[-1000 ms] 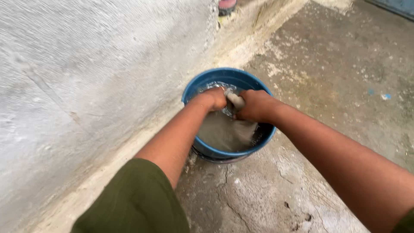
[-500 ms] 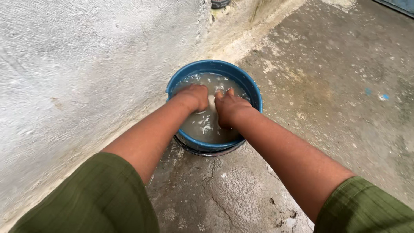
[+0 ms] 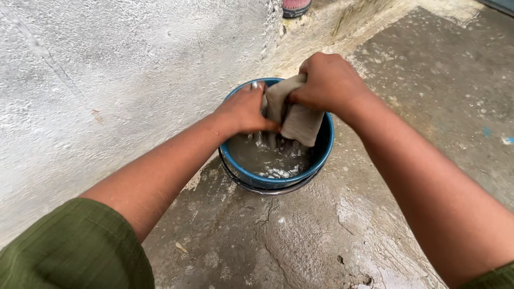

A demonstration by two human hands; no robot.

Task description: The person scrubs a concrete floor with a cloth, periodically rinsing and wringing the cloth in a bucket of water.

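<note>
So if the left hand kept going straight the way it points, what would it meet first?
The left hand points at the wet grey cloth, which it already grips; beyond that, probably the far rim of the blue bucket, though depth is unclear.

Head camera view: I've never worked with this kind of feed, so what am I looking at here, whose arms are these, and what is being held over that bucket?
There is only one picture, taken by a camera worn on the person's head and looking down, so the two arms coming in from the bottom are the person's own. No machine is involved, just bare hands and green sleeves. The left hand and the right hand both grip a wet grey cloth, lifted above the water with its lower end hanging down. Below it stands a blue bucket holding cloudy, foamy water. The bucket sits on a cracked concrete floor, close to a rough white wall on the left. At the top edge, by the wall, part of a small pinkish object shows; I cannot tell what it is.
</note>
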